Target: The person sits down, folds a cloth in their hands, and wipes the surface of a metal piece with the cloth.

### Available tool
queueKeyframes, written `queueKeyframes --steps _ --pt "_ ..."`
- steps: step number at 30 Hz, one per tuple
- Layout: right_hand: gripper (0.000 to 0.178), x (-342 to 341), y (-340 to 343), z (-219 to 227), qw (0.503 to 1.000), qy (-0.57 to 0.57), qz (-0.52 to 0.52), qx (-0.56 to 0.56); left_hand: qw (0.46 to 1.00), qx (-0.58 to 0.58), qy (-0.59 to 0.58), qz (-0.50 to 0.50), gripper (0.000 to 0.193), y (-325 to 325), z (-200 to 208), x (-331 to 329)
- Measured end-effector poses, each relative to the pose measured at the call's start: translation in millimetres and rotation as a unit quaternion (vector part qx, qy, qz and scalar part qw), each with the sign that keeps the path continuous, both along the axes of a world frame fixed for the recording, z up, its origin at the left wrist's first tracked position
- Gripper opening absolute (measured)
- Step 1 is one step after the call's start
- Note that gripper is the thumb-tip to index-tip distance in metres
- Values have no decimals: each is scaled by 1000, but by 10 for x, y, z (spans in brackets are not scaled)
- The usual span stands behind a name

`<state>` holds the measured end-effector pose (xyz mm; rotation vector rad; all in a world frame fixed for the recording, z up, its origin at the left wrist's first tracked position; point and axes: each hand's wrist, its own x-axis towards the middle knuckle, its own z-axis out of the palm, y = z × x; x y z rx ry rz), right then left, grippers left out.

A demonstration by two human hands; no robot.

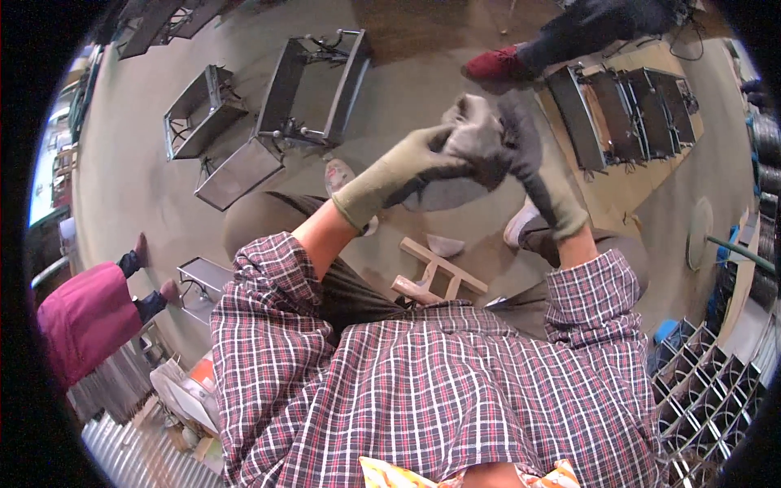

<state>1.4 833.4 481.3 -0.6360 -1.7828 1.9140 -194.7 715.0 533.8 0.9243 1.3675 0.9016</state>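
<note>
Grey-green knit covers the left hand (423, 154), whose fingers are closed around the grey cloth glove (480, 134) being drawn over the right hand (521, 142). The right hand sits inside that glove, its fingers pointing up and loosely curled; its glove cuff reaches the wrist. Both hands are raised in front of the chest, touching each other, above the concrete floor (146, 163). Plaid shirt sleeves (268, 285) are rolled back to the elbows. Below the hands a small wooden stool (435, 272) lies between the person's white shoes (517, 224). Open metal box frames (313, 89) stand on the floor to the left, and more of them (626, 110) rest on a wooden board to the right. Another person's red shoe (496, 65) shows near the top edge.
</note>
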Motion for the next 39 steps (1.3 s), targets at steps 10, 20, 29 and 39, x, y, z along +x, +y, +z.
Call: queueKeyframes --steps 10,20,29,39 --pt "44 -266 -597 880 970 -96 31 -222 999 19 -40 -18 47 -256 488 -442" --pt "46 -341 -880 1211 985 -69 -6 -161 964 -94 -31 247 25 -791 -32 -961" --pt "44 -656 -1523 1333 976 -167 29 -139 990 38 89 104 35 -1071 891 -615" --pt "45 -778 -1951 1066 987 -133 40 -80 890 300 -98 328 25 -2324 1947 -1635"
